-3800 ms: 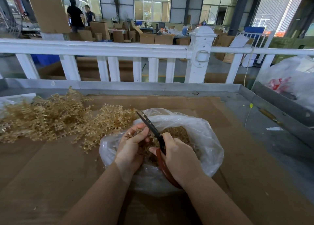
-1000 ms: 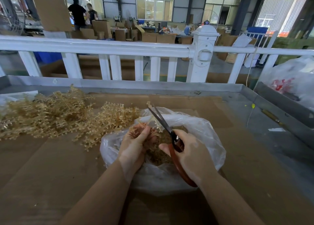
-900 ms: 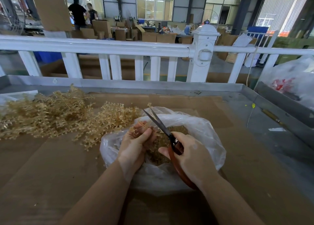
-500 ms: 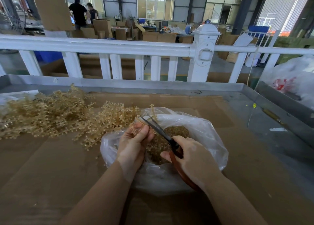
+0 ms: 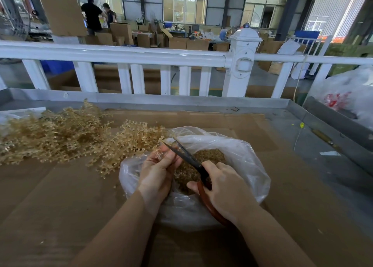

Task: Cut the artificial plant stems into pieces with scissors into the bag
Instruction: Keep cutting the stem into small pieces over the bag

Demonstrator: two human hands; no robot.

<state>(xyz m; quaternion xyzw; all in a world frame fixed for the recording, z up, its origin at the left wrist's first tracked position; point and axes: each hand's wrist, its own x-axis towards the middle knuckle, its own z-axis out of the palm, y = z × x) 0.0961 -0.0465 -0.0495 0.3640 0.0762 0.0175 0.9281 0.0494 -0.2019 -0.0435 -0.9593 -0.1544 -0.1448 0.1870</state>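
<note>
A small tan plant stem (image 5: 159, 155) is pinched in the left hand (image 5: 157, 173) over the clear plastic bag (image 5: 242, 155) of cut bits. The right hand (image 5: 224, 188) grips red-handled scissors (image 5: 188, 157), blades a little apart. More stems (image 5: 60, 135) lie piled on the cardboard (image 5: 60, 196) nearby.

A white railing (image 5: 121, 55) runs across at 12 o'clock; cardboard boxes (image 5: 121, 31) stand behind it, and a white plastic sack (image 5: 349, 89) lies at 2 o'clock.

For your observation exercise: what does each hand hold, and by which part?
The right hand grips the scissors by their red handle loops. The left hand pinches a short plant stem piece at its lower end, over the bag.
</note>
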